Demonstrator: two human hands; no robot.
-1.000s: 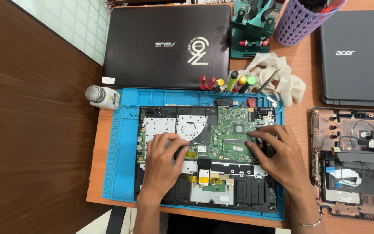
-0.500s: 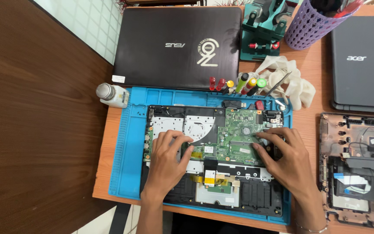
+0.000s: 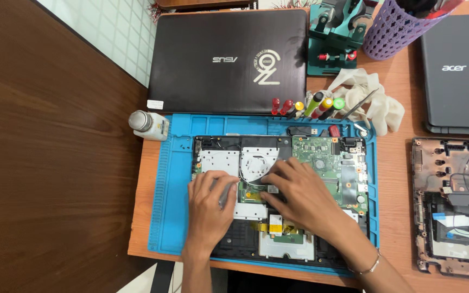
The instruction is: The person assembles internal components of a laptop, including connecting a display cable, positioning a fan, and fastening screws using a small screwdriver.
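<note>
An opened laptop base [image 3: 218, 163] lies on a blue work mat [image 3: 164, 190], its green motherboard [image 3: 327, 163] bare on the right half. My left hand [image 3: 210, 209] rests on the lower left of the base, its fingers closed around a thin grey tool [image 3: 226, 193]. My right hand [image 3: 299, 198] reaches in from the lower right. Its fingertips press on the board's middle, beside the round fan cut-out [image 3: 256, 163]. The two hands almost touch. A yellow ribbon piece [image 3: 261, 227] shows below them.
A closed dark laptop [image 3: 229, 59] lies behind the mat and another [image 3: 457, 70] at the far right. A stripped laptop chassis [image 3: 457, 206] sits right. Screwdrivers [image 3: 305, 106], a white glove [image 3: 378, 100], a white bottle [image 3: 147, 125], a purple mesh basket [image 3: 394, 27] and a green fixture [image 3: 335, 38] are around.
My right hand has moved left from the motherboard's right side to the middle of the base. My left hand stayed put. The camera drifted.
</note>
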